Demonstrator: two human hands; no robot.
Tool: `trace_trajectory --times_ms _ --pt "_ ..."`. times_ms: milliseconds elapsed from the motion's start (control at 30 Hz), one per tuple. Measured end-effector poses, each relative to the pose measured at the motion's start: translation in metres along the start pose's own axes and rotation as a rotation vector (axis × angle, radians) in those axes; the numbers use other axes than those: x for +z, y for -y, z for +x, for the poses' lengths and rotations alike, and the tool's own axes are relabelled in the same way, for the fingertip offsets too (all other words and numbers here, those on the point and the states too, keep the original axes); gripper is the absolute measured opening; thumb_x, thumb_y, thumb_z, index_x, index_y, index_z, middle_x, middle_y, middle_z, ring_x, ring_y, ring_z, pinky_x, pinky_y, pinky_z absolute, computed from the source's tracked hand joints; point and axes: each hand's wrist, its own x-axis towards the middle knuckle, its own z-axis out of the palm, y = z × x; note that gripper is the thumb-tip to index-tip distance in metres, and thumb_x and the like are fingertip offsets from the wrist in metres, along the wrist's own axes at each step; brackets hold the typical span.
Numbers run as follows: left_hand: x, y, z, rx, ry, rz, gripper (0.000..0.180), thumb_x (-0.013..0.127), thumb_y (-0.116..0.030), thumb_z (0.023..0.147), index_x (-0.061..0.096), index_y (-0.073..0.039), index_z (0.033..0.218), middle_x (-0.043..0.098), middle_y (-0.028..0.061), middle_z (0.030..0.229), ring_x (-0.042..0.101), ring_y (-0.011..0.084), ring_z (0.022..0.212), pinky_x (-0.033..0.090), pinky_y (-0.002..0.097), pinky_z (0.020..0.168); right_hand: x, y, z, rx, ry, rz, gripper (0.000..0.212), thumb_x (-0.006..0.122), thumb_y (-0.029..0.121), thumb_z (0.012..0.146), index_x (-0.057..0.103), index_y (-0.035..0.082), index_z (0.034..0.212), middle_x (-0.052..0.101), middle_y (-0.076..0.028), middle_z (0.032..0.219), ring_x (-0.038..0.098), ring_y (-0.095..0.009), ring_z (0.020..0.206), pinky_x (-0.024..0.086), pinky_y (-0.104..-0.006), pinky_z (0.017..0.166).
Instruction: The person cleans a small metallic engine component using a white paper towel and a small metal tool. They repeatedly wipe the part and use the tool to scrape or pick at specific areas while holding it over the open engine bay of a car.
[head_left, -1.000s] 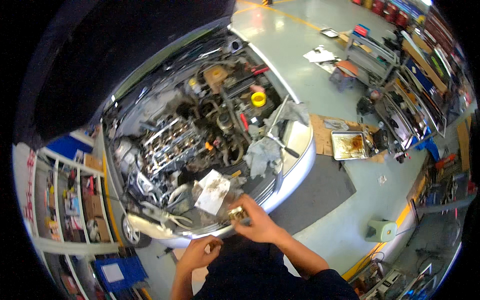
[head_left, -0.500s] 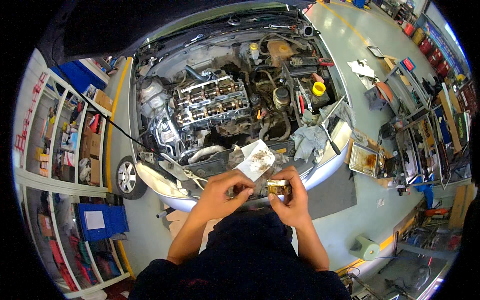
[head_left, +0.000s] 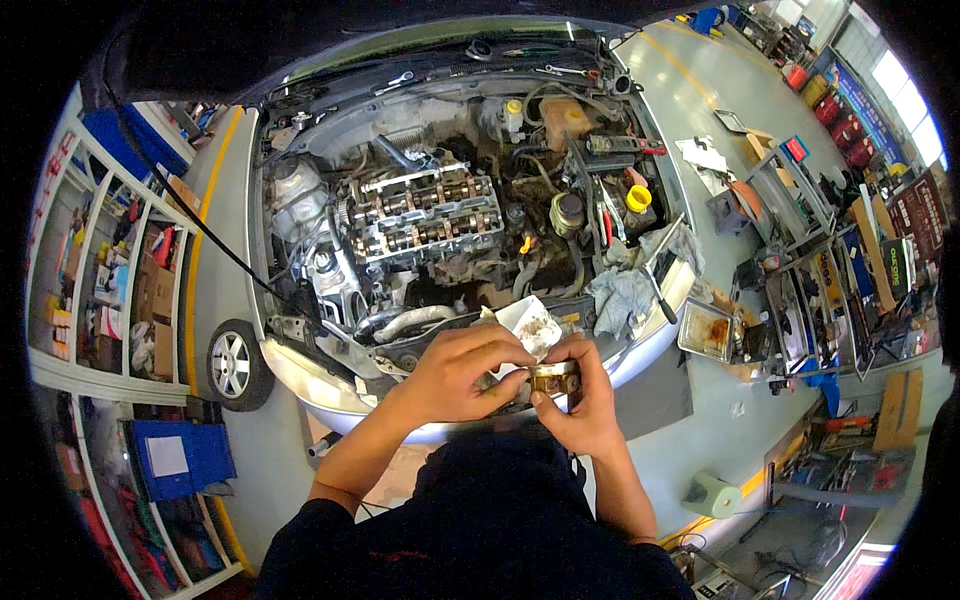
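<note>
Two bare hands meet around a small brass-coloured metal part, just over the front edge of an open engine bay.

The right hand grasps the part between thumb and fingers, which cover its right end; the left hand has thumb and index fingertips drawn together at the part's left edge, though whether they pinch anything cannot be told, and its other fingers are partly hidden; behind the hands a smudged white sheet has its lower edge covered; a grey rag lies crumpled to the right; the exposed engine top shows clearly, while the dark hood above is cut off.
</note>
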Motion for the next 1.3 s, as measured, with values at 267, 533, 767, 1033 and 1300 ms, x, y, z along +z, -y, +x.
trace_trajectory --times_ms 267,533,767,1033,1300 --pt "-0.009 0.007 0.012 -0.047 0.051 0.04 0.015 0.081 -0.003 0.081 0.071 -0.005 0.092 0.069 0.0079 0.085 0.067 0.0235 0.066 0.053 0.0339 0.059 -0.005 -0.002 0.028 -0.206 0.059 -0.156 0.049 0.081 0.004 0.078 0.052 0.003 0.117 0.059 -0.017 0.104 0.063 -0.032 0.091 0.052 -0.0406 0.081" --pt "-0.011 0.008 0.023 -0.072 0.072 0.209 0.016 0.079 -0.009 0.078 0.066 -0.007 0.088 0.064 0.0065 0.082 0.067 0.0297 0.071 0.055 0.0405 0.062 -0.009 -0.008 0.053 -0.265 0.092 -0.181 0.048 0.079 -0.001 0.075 0.052 0.004 0.114 0.058 -0.013 0.104 0.06 -0.024 0.087 0.051 -0.0348 0.077" --pt "-0.011 0.004 0.029 -0.065 0.085 0.293 0.02 0.079 -0.01 0.074 0.062 -0.007 0.083 0.06 0.0069 0.078 0.066 0.0302 0.069 0.055 0.0408 0.061 -0.013 -0.005 0.057 -0.194 0.141 -0.176 0.046 0.08 0.005 0.077 0.054 0.004 0.116 0.06 -0.017 0.107 0.063 -0.037 0.098 0.052 -0.0427 0.086" --pt "-0.002 0.011 0.026 -0.039 0.05 0.228 0.026 0.082 -0.007 0.068 0.059 -0.007 0.081 0.058 0.0069 0.074 0.062 0.0288 0.064 0.051 0.039 0.056 -0.015 -0.016 0.049 -0.206 0.192 -0.197 0.05 0.082 0.004 0.078 0.052 0.004 0.117 0.057 -0.018 0.113 0.061 -0.038 0.104 0.051 -0.0431 0.089" --pt "-0.016 0.004 0.018 0.031 -0.021 0.195 0.021 0.076 -0.003 0.069 0.06 -0.007 0.083 0.058 0.0078 0.078 0.062 0.0289 0.064 0.051 0.0384 0.056 -0.023 -0.017 0.045 -0.059 0.032 0.039 0.044 0.076 0.0 0.078 0.051 0.006 0.114 0.056 -0.009 0.105 0.057 -0.019 0.095 0.048 -0.0341 0.087"
